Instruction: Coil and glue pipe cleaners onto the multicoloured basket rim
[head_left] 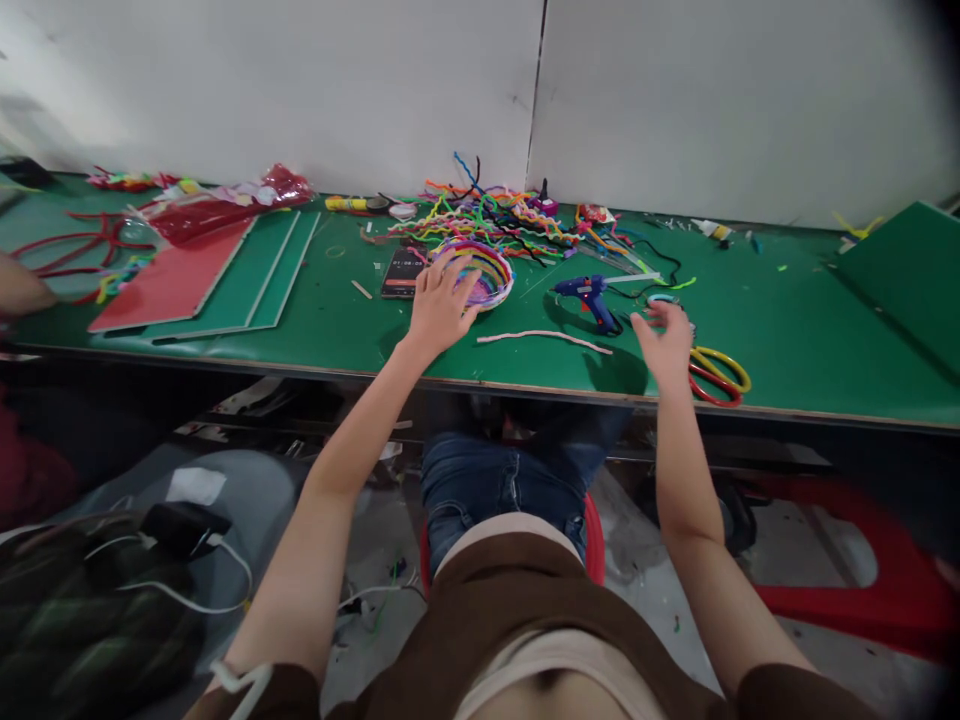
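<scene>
My left hand (439, 300) reaches over the green table (337, 320) with fingers spread, its fingertips resting on the near rim of a small bowl woven from coloured pipe cleaners (487, 268). My right hand (664, 335) hovers just right of a blue glue gun (592, 296), fingers curled near a small ring-shaped roll (663, 299); I cannot make out whether it grips it. A pale pink pipe cleaner (544, 338) lies between the two hands. Yellow and red scissors (718, 374) lie just right of my right hand.
A heap of coloured pipe cleaners (495, 215) lies behind the bowl. A black phone (403, 273) sits left of the bowl. Red and green boards (210, 275) lie at the left, and a green board (907, 260) at the far right. Another person's hand (22, 288) shows at the left edge.
</scene>
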